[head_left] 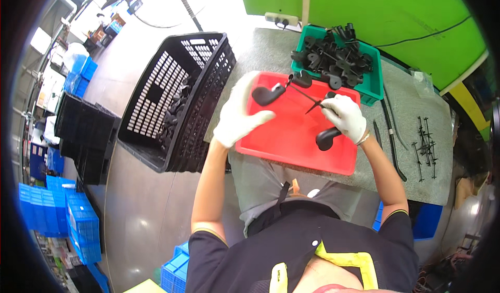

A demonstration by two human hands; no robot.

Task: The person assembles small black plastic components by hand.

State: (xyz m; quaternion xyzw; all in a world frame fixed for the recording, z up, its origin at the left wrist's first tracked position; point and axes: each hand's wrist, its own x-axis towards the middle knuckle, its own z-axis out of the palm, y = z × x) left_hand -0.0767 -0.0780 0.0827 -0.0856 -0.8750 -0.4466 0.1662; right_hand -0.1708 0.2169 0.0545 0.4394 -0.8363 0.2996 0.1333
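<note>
My left hand (237, 118), in a white glove, is over the left edge of a red tray (291, 150). Its fingers are stretched and the thumb stands apart, beside a black rounded plastic part (266, 95). My right hand (344, 115), also gloved, is closed on a thin black branched plastic runner (302, 94) above the tray. Black rounded parts appear around the runner: one at its far end (301, 79) and another below my right hand (327, 139). Whether each is joined to the runner is hard to make out.
A green bin (372, 90) heaped with black parts stands behind the tray. Left of the table is a black crate (179, 155) holding more parts. Several bare black runners (426, 150) and a black tube (391, 137) lie on the grey tabletop (416, 183) at right.
</note>
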